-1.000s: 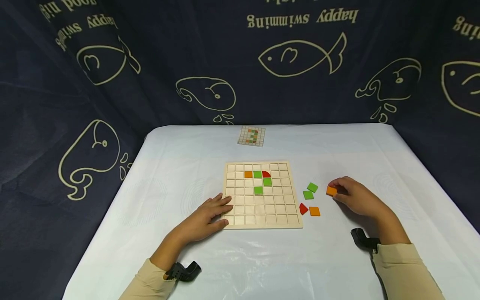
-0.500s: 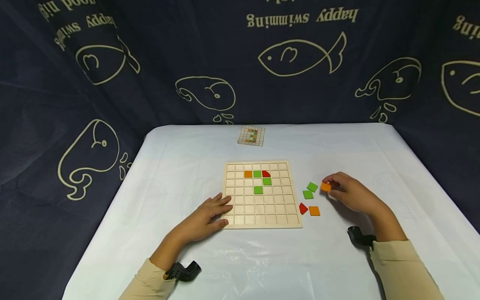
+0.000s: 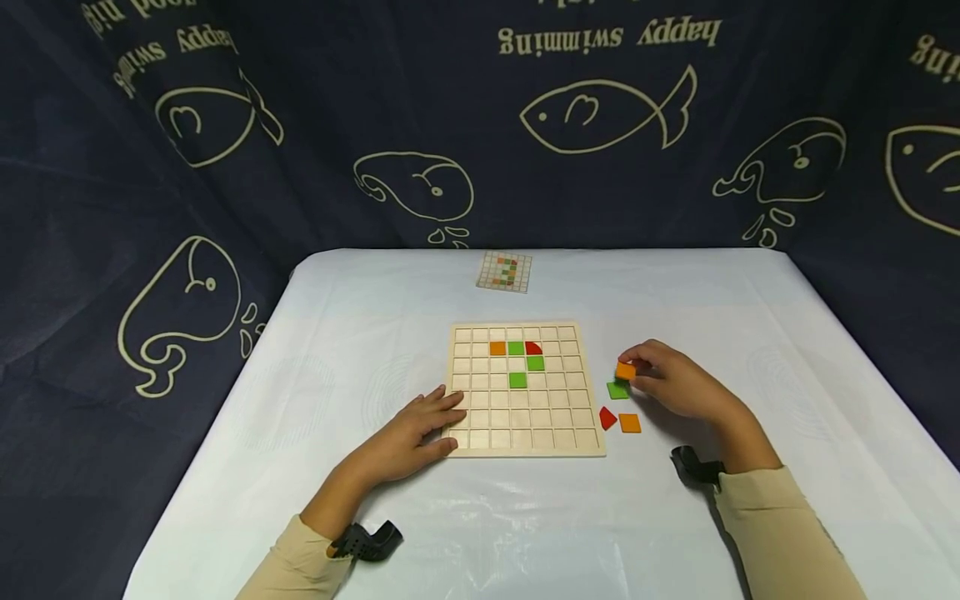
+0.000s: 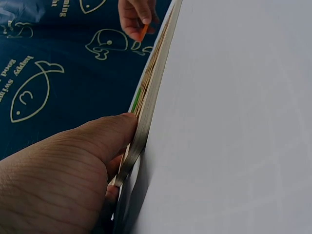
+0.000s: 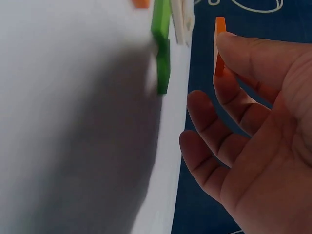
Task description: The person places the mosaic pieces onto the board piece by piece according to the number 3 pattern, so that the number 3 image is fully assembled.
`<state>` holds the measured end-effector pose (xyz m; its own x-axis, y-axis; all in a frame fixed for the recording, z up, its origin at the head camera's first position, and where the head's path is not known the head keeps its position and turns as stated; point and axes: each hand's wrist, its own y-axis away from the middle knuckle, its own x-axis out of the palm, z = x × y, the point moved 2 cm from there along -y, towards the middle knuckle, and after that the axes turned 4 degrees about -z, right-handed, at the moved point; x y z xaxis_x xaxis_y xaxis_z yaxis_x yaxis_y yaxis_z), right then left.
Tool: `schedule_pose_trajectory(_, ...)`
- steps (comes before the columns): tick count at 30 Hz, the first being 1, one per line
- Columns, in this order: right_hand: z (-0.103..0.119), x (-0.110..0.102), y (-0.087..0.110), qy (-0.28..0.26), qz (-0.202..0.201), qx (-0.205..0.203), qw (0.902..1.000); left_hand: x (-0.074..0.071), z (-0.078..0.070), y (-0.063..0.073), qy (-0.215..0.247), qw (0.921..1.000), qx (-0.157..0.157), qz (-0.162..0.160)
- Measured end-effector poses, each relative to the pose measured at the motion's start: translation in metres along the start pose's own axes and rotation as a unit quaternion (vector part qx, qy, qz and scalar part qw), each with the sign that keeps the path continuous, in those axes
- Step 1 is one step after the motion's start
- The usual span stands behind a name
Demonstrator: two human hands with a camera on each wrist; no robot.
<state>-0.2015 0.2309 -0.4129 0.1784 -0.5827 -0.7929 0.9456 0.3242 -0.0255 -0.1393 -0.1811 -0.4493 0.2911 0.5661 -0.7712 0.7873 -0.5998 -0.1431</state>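
Note:
Between thumb and forefinger my right hand (image 3: 678, 383) pinches an orange square tile (image 3: 626, 372), also plain in the right wrist view as a thin orange tile (image 5: 220, 46). In the head view this tile overlaps the loose green tiles (image 3: 617, 391) to the right of the board. My left hand (image 3: 420, 433) rests with spread fingers on the left edge of the wooden grid board (image 3: 525, 417); its thumb lies along the rim in the left wrist view. Set in the board's squares are an orange tile (image 3: 498, 348), several green tiles (image 3: 517, 380) and a red quarter-round tile (image 3: 533, 348).
A red tile (image 3: 607, 418) and another orange tile (image 3: 630, 423) lie just right of the board on the white tablecloth (image 3: 360, 333). At the back lies a small pattern card (image 3: 504, 272) showing a coloured grid. A dark curtain (image 3: 420, 100) hangs behind the table.
My right hand has moved left with the orange tile, from beside the loose green tiles to over them. The left hand has stayed on the board.

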Motion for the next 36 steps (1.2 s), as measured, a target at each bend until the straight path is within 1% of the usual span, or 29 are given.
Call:
schedule_pose_trajectory(3, 0.006, 0.003, -0.004, 0.005, 0.001, -0.005, 1.0000, 0.000, 0.000, 0.000, -0.001, 1.0000, -0.002, 0.002)
schedule_pose_trajectory(9, 0.020, 0.009, -0.011, 0.007, 0.006, -0.030, 0.9995, 0.001, 0.000, 0.000, 0.001, 1.0000, -0.001, 0.001)
schedule_pose_trajectory(16, 0.028, 0.020, -0.020, 0.002, 0.018, -0.032, 0.9993, 0.001, 0.000, 0.000, -0.002, 1.0000, -0.001, 0.002)
schedule_pose_trajectory(24, 0.037, 0.029, -0.027, -0.015, 0.029, -0.051, 0.9982, 0.000, -0.001, 0.000, -0.004, 1.0000, 0.000, 0.002)
schedule_pose_trajectory(36, 0.053, 0.043, -0.040, -0.034, 0.053, -0.047, 0.9969, 0.001, 0.000, 0.000, 0.000, 1.0000, 0.002, 0.000)
